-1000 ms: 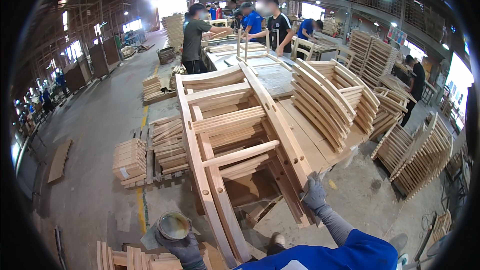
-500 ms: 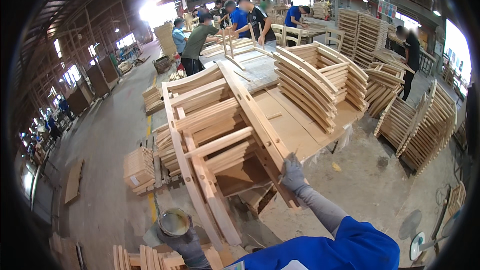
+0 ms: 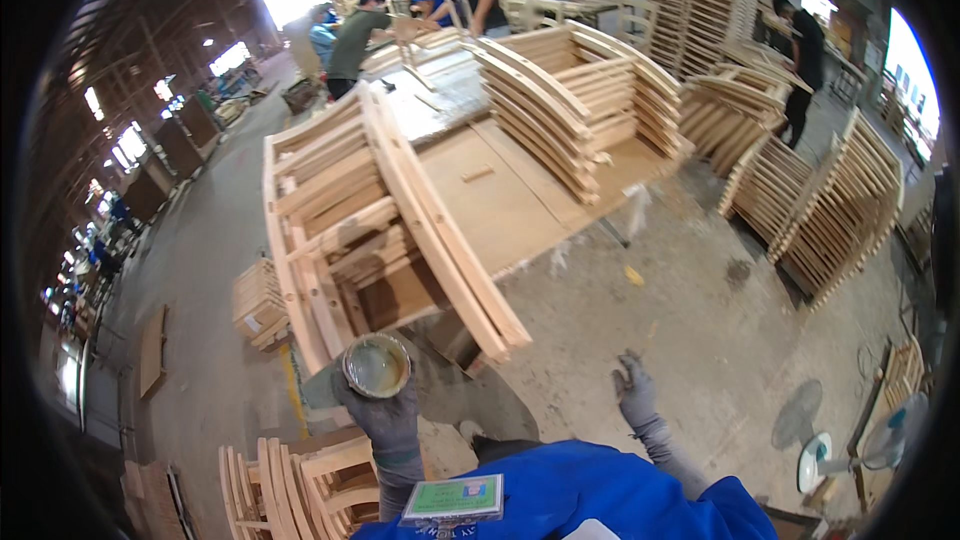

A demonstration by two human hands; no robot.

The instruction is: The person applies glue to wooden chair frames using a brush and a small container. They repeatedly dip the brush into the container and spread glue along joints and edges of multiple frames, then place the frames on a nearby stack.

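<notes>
Plain grey gloves cover the left hand (image 3: 383, 418), lower centre, and the right hand (image 3: 637, 400), lower right. The cup (image 3: 376, 367) has a pale rim and murky grey-green contents. Mid-frame, the wooden frames (image 3: 450, 227) are pale honey and the surface (image 3: 515, 205) tan. Along the bottom, a royal-blue shirt (image 3: 620, 495) shows a green-and-white badge (image 3: 455, 497). The floor (image 3: 590, 310) is grey.

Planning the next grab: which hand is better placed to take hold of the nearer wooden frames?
Probably the right hand: it looks empty and loosely open, to the right of the nearer wooden frames. The left hand is closer to them but occupied, holding a round container.
</notes>
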